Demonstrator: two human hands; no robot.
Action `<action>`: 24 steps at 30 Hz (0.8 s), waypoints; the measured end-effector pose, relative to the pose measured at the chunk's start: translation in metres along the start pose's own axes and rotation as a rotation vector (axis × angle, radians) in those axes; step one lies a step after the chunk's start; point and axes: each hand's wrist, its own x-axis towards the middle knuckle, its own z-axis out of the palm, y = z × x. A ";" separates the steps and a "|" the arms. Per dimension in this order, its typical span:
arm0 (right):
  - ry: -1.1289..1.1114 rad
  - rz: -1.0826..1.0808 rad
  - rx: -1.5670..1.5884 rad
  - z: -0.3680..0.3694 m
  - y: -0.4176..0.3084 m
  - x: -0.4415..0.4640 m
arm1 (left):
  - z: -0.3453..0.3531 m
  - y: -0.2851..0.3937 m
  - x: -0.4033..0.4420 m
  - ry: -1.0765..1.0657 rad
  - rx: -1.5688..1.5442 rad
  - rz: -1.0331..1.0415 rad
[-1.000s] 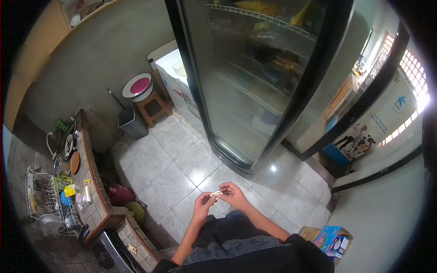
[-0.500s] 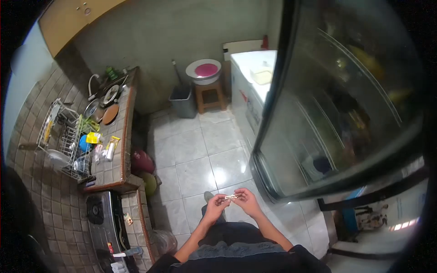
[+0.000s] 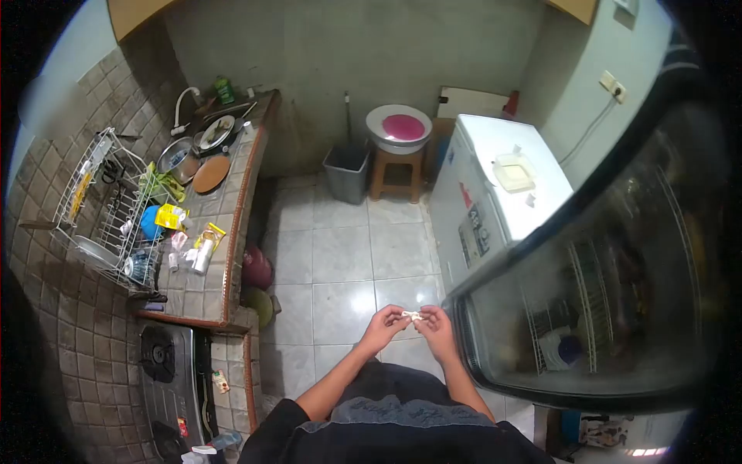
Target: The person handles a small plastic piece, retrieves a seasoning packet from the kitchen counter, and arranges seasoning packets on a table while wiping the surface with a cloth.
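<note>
White string point(image 3: 413, 315), perhaps, is pinched by both hands point(image 3: 380, 330) point(image 3: 437, 332).

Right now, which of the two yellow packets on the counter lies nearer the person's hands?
The yellow packet beside the white tube; the other packet is next to the blue object, closer to the dish rack.

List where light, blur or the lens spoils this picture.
Head view throughout: glare on the floor; haze over the glass door, its frame bowed, likely by the lens; black corners; the white thing between left hand and right hand too small to make out.
</note>
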 end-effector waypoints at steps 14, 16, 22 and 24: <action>-0.167 0.134 0.006 0.069 0.016 0.109 | -0.093 0.027 0.048 0.188 -0.095 -0.044; -0.207 0.139 0.009 0.075 0.021 0.131 | -0.105 0.034 0.060 0.219 -0.083 -0.044; -0.347 0.162 0.057 0.093 0.024 0.216 | -0.137 0.057 0.116 0.297 -0.030 -0.015; -0.396 0.157 0.018 0.097 0.021 0.250 | -0.145 0.069 0.139 0.319 -0.008 -0.001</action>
